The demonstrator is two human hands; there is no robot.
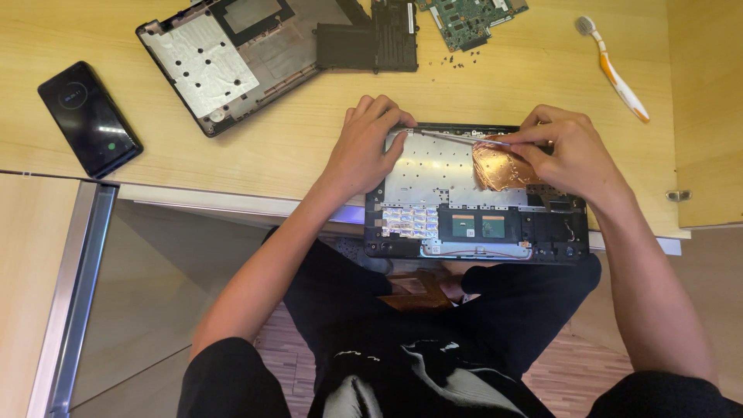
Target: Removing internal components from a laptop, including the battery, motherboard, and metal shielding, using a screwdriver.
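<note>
An opened laptop palmrest shell (464, 224) lies at the desk's front edge, its silver keyboard backplate facing up. My left hand (364, 147) rests on the shell's upper left corner, fingers curled over the edge. My right hand (569, 155) pinches thin metal tweezers (453, 138) that point left across the backplate. A crumpled copper foil sheet (499, 166) lies on the backplate just under my right hand. Whether the tweezers' tip holds anything is too small to tell.
A second laptop bottom cover (232, 54) with a black battery (371, 39) lies at the back. A green circuit board (472, 15) sits beside it, with tiny screws (457, 60) scattered nearby. A black phone (89, 116) lies left; an orange-white toothbrush (615, 70) lies right.
</note>
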